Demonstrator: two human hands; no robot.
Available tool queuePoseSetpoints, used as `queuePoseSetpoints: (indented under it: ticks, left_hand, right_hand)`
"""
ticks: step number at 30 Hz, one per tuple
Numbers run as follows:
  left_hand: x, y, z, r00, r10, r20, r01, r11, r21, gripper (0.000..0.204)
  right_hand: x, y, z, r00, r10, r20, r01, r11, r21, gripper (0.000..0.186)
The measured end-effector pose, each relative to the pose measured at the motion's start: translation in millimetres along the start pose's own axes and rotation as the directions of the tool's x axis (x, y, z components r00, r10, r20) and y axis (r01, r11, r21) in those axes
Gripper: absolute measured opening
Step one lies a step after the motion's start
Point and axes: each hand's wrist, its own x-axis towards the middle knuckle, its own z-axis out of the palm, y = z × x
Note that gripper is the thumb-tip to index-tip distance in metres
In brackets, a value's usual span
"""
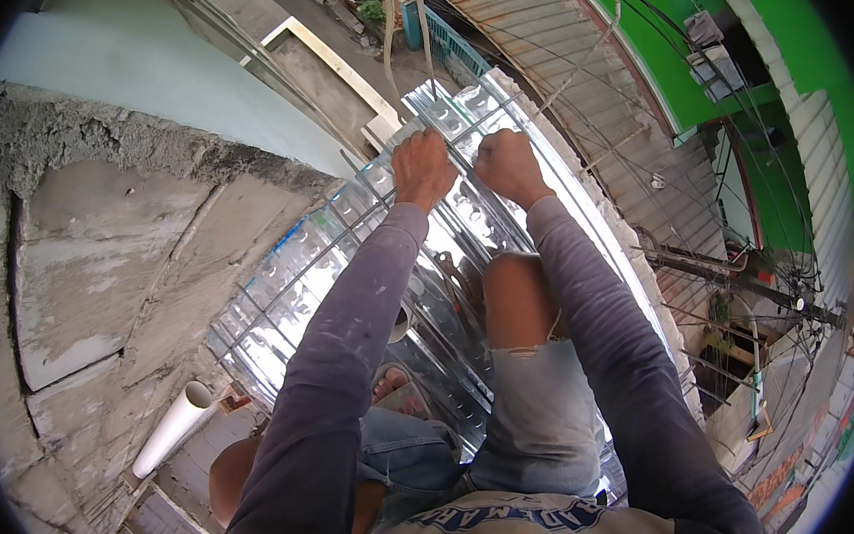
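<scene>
My left hand (424, 167) is closed on a steel bar of a rebar grid (362, 202) laid over shiny corrugated metal sheeting (307, 276). My right hand (507, 168) is closed just right of it at the same bars; what its fingers hold is hidden. A metal hand tool (453, 275) lies among the bars below my hands, between my forearms. My knee and a sandalled foot rest on the deck, where a round pipe end shows partly behind my left forearm.
A rough concrete wall (106, 272) borders the left, with a white pipe (169, 428) below it. The deck's right edge drops toward rusty corrugated roofs (572, 75), tangled overhead cables (791, 299) and a green building (792, 188). A paved lane (347, 12) lies far below at the top.
</scene>
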Motion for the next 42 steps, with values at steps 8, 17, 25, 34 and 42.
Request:
queuePoseSetpoints:
  ticks: [8,17,25,34,42]
  left_hand:
    - [-6.5,-7.6,-0.5,0.997,-0.083,-0.007,0.077,0.954,-0.291,0.020]
    - [1.0,-22.7,1.5,0.982,-0.060,-0.181,0.001,0.951,-0.310,0.024]
    - [9.3,-3.0,-7.0,0.940,-0.334,-0.062,0.290,0.883,-0.368,0.021]
    - [-11.4,-14.6,5.9,0.936,-0.299,-0.185,0.120,0.767,-0.630,0.014]
    - [-13.0,-0.6,2.7,0.945,-0.295,-0.141,0.097,0.665,-0.741,0.016]
  right_hand:
    - [-0.4,7.5,32.8,0.992,0.069,-0.102,-0.043,0.971,0.237,0.012]
    - [-3.4,0.9,30.1,0.992,-0.059,-0.112,0.078,0.982,0.171,0.010]
    - [-5.2,-14.6,27.4,0.990,0.103,-0.092,-0.084,0.979,0.183,0.027]
    - [-8.9,-16.1,25.5,0.999,0.036,-0.037,-0.027,0.978,0.208,0.021]
    - [-1.9,-10.3,34.0,0.997,-0.077,-0.013,0.077,0.992,0.103,0.019]
